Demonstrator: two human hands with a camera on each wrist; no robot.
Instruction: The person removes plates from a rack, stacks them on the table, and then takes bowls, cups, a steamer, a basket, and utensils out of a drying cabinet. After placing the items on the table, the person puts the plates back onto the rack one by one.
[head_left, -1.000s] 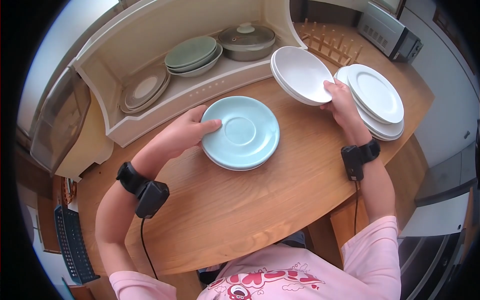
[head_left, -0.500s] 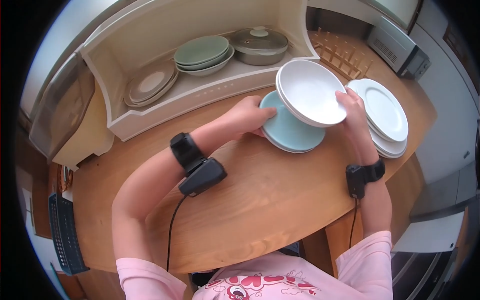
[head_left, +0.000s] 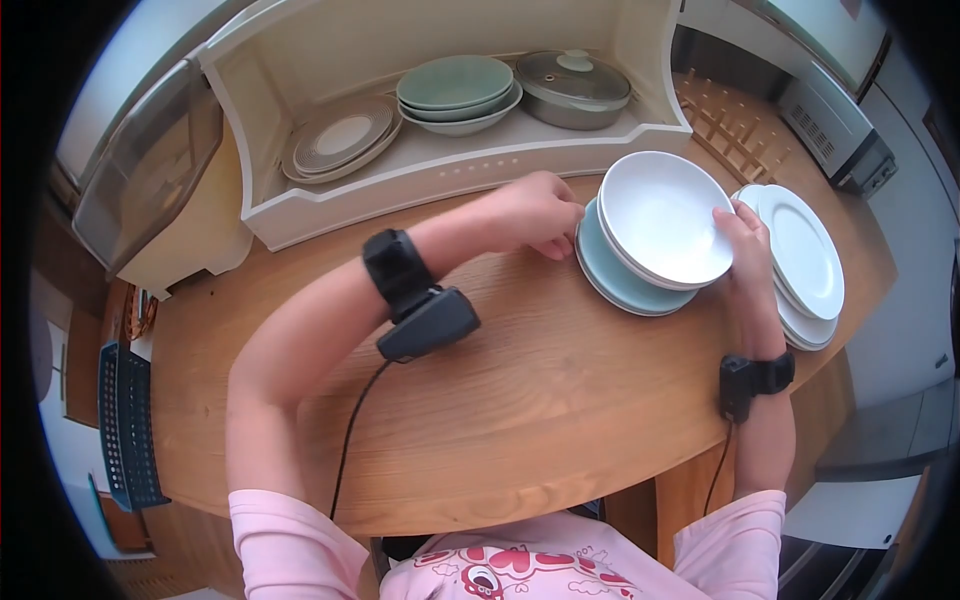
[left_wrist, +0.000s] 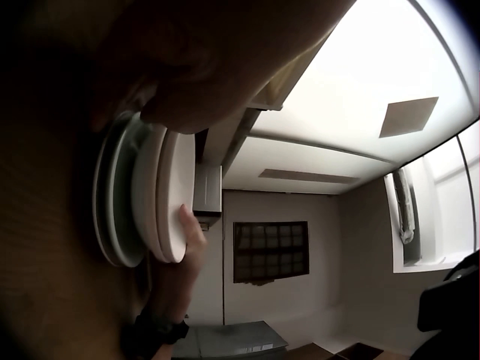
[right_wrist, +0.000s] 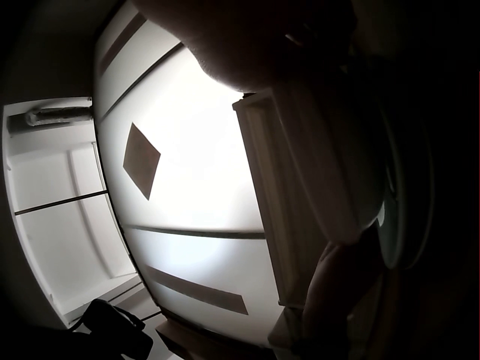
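Note:
In the head view, two nested white bowls (head_left: pixel 665 215) sit over a small stack of light blue plates (head_left: pixel 605 265) on the wooden table. My right hand (head_left: pixel 748 240) grips the bowls at their right rim, thumb over the edge. My left hand (head_left: pixel 535 212) is at the left edge of the blue plates, fingers loosely bent and fingertips right at the rim. In the left wrist view, the bowls (left_wrist: pixel 169 199) stand stacked over the plates (left_wrist: pixel 120 217). The right wrist view is dark, with the bowls (right_wrist: pixel 319 165) in outline.
Behind, a cream dish cabinet (head_left: pixel 470 180) holds patterned plates (head_left: pixel 345 140), green bowls (head_left: pixel 455 85) and a lidded pot (head_left: pixel 572 90). White plates (head_left: pixel 805 250) are stacked at right, near a wooden peg rack (head_left: pixel 730 140). A dark basket (head_left: pixel 128 425) is by the left edge.
My left hand carried the blue plates rightward, under the white bowls in my right hand. Its thumb has since come off the top plate, and the hand has drawn back to the rim.

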